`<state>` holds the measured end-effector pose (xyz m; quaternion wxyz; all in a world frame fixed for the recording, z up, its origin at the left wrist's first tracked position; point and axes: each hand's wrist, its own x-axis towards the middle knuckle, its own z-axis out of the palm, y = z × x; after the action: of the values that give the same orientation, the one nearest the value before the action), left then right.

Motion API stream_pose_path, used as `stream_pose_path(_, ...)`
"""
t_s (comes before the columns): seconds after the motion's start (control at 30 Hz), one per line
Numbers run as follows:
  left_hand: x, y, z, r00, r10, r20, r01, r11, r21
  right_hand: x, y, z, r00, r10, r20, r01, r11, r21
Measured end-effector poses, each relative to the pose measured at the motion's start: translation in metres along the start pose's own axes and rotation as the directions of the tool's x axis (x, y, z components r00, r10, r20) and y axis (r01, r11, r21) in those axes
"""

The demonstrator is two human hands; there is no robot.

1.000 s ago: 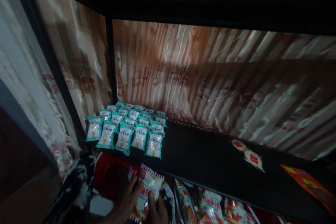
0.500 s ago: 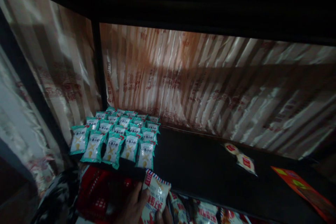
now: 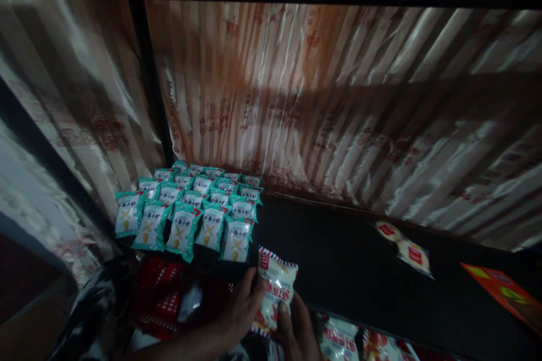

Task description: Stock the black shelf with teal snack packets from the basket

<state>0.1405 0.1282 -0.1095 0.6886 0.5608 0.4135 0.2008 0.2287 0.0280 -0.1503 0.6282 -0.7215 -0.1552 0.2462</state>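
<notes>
A white snack bag (image 3: 275,287) with red print and striped ends is held upright between both hands, just in front of the shelf edge. My left hand (image 3: 243,307) grips its left side, fingers closed around it. On its right side, my right hand (image 3: 296,324) pinches the bag with the thumb across its front. Behind and to the left, several rows of teal and white snack bags (image 3: 182,231) lean on the dark shelf (image 3: 313,237). Below my left forearm sits a red plastic basket (image 3: 158,299), with a pale item inside that I cannot make out.
Two small joined packets (image 3: 412,256) and an orange packet (image 3: 503,293) lie on the right of the shelf. Several white and red snack bags (image 3: 339,338) show below the shelf edge. A dark post (image 3: 150,73) and printed plastic sheeting (image 3: 271,96) enclose the left and back.
Both hands have moved right and slightly up with the snack bag. The view has tilted down a little, and more of the hands and the basket shows.
</notes>
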Motion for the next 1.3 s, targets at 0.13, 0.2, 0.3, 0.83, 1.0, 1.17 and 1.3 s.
stream_pose_path(0.13,0.010,0.004,0.007,0.996,0.086,0.035,-0.086,0.996,-0.012,0.020,-0.016,0.001,0.999,0.052,-0.001,-0.051,0.997,0.063)
stream_pose_path(0.2,0.015,0.004,0.011,0.994,0.103,0.032,-0.103,0.995,0.011,0.029,-0.021,-0.001,0.996,0.084,0.031,-0.087,0.993,0.085)
stream_pose_path(0.3,0.020,0.003,0.017,0.993,0.109,0.041,-0.112,0.991,0.077,0.038,-0.025,-0.002,0.996,0.090,0.027,-0.092,0.989,0.114)
stream_pose_path(0.83,0.042,0.000,0.037,0.962,0.259,0.089,-0.273,0.877,0.396,0.081,-0.016,-0.014,0.985,-0.168,0.040,0.173,0.947,-0.270)
stream_pose_path(1.0,0.046,0.004,0.039,0.951,0.292,0.106,-0.309,0.852,0.423,0.085,-0.022,-0.014,0.985,-0.166,0.048,0.172,0.909,-0.380)
stream_pose_path(1.17,0.049,0.007,0.040,0.940,0.318,0.122,-0.336,0.809,0.482,0.093,-0.023,-0.013,0.985,-0.164,0.052,0.171,0.904,-0.392)
stream_pose_path(1.3,0.050,0.002,0.040,0.935,0.323,0.144,-0.350,0.784,0.513,0.102,-0.018,-0.012,0.985,-0.169,0.047,0.172,0.888,-0.426)
